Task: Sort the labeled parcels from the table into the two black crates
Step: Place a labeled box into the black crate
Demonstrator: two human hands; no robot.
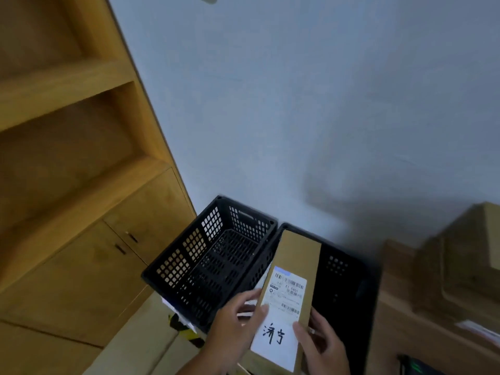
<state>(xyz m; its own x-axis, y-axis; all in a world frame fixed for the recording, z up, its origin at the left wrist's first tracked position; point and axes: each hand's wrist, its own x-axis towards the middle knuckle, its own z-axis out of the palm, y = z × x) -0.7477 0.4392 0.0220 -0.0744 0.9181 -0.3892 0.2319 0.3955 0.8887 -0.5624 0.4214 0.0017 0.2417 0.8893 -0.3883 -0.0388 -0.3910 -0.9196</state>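
A long brown cardboard parcel (296,261) with a white shipping label and handwritten black characters is held up in both hands. My left hand (232,331) grips its left edge, thumb on the label. My right hand (322,345) grips its right edge, thumb on the label's lower part. The parcel hangs over the seam between two black perforated crates. The left crate (189,255) shows a bare mesh floor. The right crate (349,274) is dark inside, and the parcel partly covers it.
More brown cardboard boxes (460,263) are stacked at the right. A wooden shelf and cabinet unit (81,185) fills the left side. A grey wall (297,104) stands behind the crates. Cardboard (151,334) and a yellow-black item (186,331) lie below the left crate.
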